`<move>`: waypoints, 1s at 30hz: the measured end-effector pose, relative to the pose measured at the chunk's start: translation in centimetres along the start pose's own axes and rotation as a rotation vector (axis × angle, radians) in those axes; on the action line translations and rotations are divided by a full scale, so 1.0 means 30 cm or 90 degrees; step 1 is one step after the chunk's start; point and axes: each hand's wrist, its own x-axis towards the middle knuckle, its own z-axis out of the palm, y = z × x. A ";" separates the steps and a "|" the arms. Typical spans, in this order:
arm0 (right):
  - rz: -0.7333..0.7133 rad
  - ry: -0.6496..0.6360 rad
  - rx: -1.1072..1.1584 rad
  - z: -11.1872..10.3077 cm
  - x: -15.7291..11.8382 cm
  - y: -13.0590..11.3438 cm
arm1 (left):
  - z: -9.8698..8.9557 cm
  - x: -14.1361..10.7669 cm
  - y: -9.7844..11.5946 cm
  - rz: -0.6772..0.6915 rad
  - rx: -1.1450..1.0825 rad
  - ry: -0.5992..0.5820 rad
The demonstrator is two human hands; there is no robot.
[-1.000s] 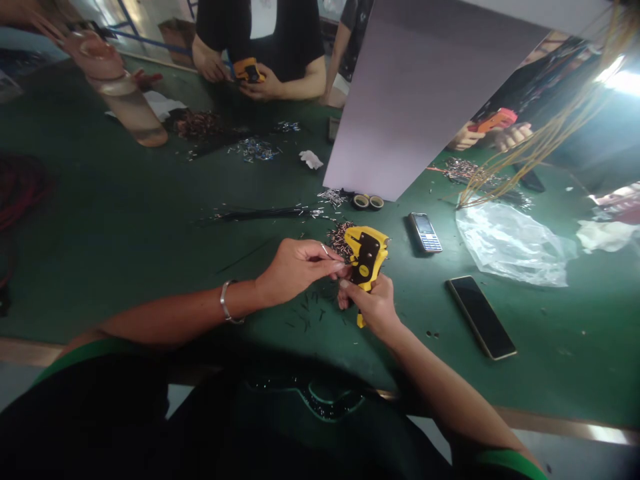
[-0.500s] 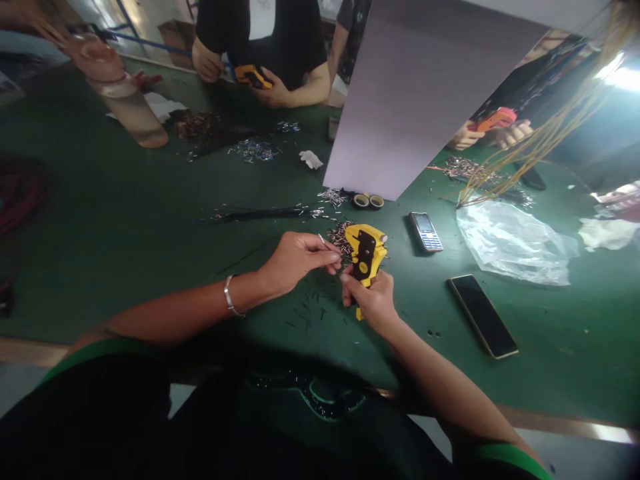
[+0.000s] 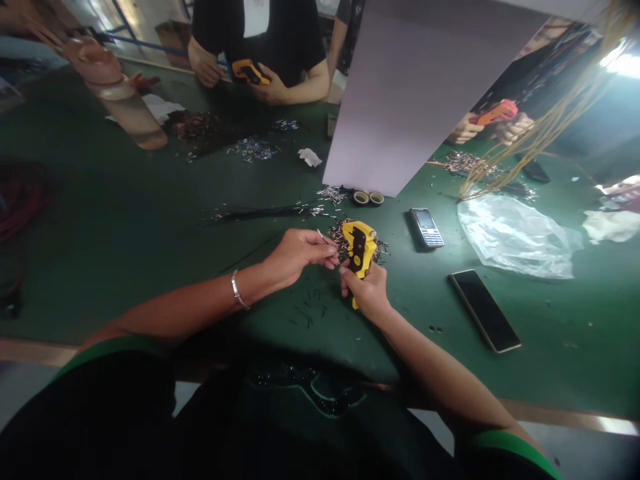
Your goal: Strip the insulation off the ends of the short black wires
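Observation:
My right hand point(image 3: 367, 287) is wrapped round the handle of a yellow and black wire stripper point(image 3: 361, 245), held with its head up and away from me. Close to its left side, my left hand point(image 3: 305, 252) is closed in a pinch. What sits between those fingertips is too small to make out. Behind the tool lies a heap of short copper-tipped wire pieces point(image 3: 339, 233). Dark scraps of insulation point(image 3: 311, 310) are scattered on the green table point(image 3: 165, 267) below my hands. A bundle of black wires point(image 3: 265, 213) with silvery ends lies beyond my left hand.
A grey-white panel point(image 3: 400, 100) stands beyond two tape rolls point(image 3: 368, 198). To the right lie a keypad phone point(image 3: 426, 228), a smartphone point(image 3: 485, 311) and a clear plastic bag point(image 3: 520, 233). A bottle point(image 3: 127, 110) stands far left. Co-workers across hold an orange tool point(image 3: 250, 72) and a red tool point(image 3: 500, 113).
The wire stripper in my right hand has shifted slightly left and turned a little. My left hand keeps its pinch at nearly the same spot. The whole view has moved slightly.

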 end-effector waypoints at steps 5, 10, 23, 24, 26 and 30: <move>0.009 0.008 -0.003 0.011 0.003 -0.005 | -0.006 0.015 -0.007 -0.011 -0.013 0.003; 0.039 -0.060 0.047 -0.014 0.016 -0.008 | -0.027 0.032 -0.007 0.007 0.010 0.014; 0.070 -0.384 0.143 -0.128 0.026 -0.028 | -0.110 0.030 0.110 0.143 0.134 0.028; 0.069 -0.386 0.140 -0.127 0.022 -0.028 | -0.110 0.028 0.113 0.148 0.131 0.024; 0.067 -0.391 0.144 -0.123 0.017 -0.027 | -0.106 0.024 0.116 0.150 0.129 0.018; 0.064 -0.403 0.160 -0.116 0.010 -0.030 | -0.089 0.014 0.115 0.126 0.133 0.016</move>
